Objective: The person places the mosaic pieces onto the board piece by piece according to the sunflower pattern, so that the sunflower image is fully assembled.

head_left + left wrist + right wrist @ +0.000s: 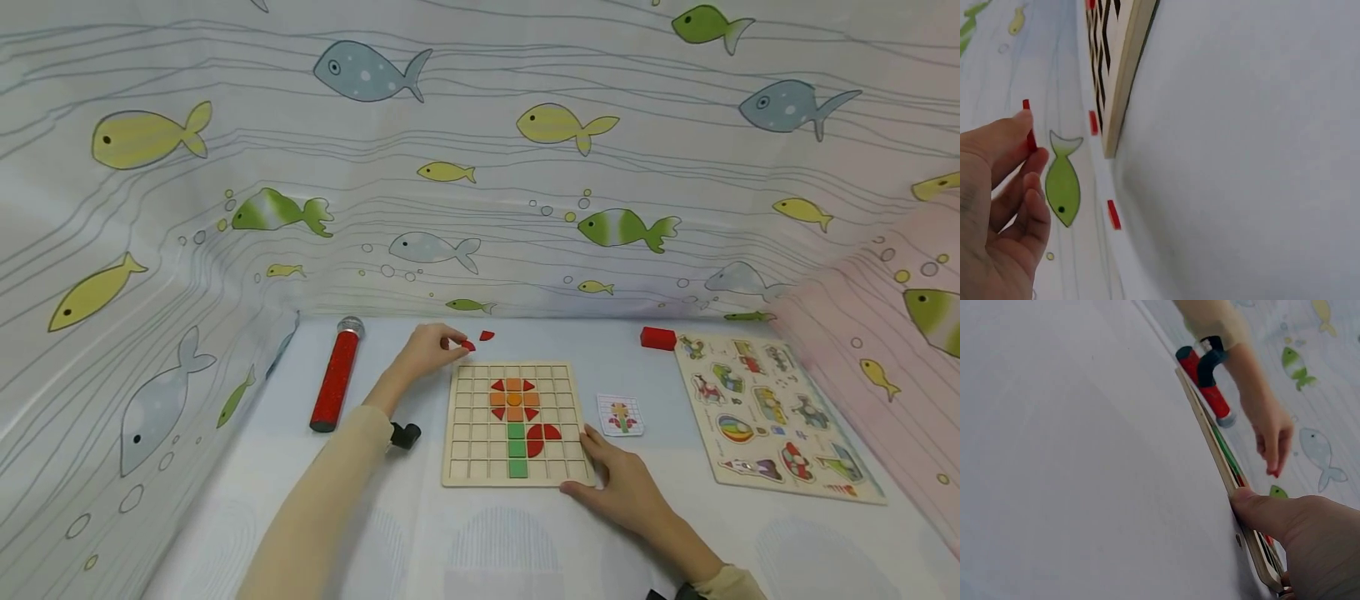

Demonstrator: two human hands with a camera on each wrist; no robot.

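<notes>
In the head view my left hand, beyond the board's far left corner, pinches a red quarter-circle piece between thumb and finger. Another red quarter-circle lies just past it. The left wrist view shows the pinched piece edge-on. The wooden grid board carries a flower of orange squares, an orange centre disc and red triangles, with a stem of green squares and red quarter-circles to its right. My right hand holds the board's near right corner, thumb on the front edge, fingers along the right side.
A small pattern card lies right of the board. Farther right are a red block and a wooden picture puzzle. A red microphone lies left of my left forearm. A fish-printed curtain rises behind the table.
</notes>
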